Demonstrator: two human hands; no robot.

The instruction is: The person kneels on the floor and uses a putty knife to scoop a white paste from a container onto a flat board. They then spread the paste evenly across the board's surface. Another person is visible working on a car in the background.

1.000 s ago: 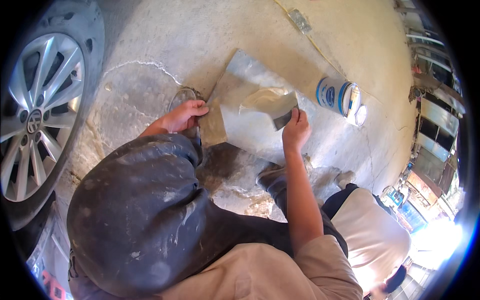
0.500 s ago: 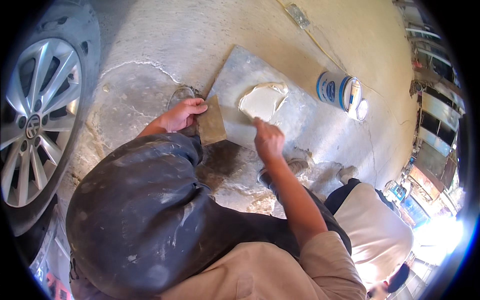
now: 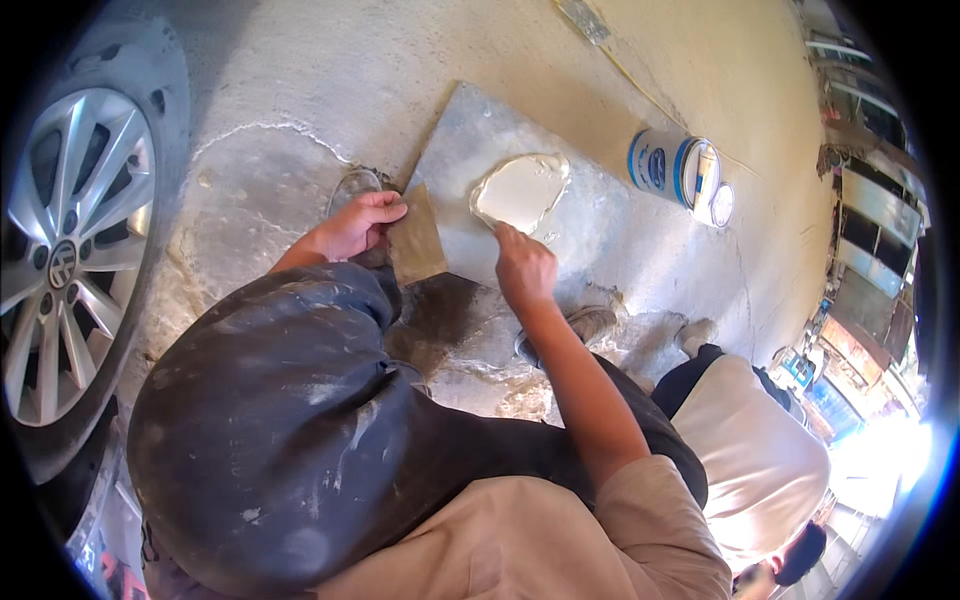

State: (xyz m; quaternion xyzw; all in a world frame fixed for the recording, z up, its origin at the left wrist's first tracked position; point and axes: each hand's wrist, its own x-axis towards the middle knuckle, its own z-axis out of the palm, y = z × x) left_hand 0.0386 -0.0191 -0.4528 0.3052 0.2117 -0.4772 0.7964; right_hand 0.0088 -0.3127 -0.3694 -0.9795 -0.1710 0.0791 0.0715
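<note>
The left hand (image 3: 358,226) pinches a tan spreader (image 3: 419,238). The right hand (image 3: 525,265) curls by cream paste (image 3: 520,192), its contents hidden.

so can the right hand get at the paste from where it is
Likely yes: the right hand is at the near edge of the paste, nothing visible blocks it, and the left hand holds a tan sheet off to the left.
</note>
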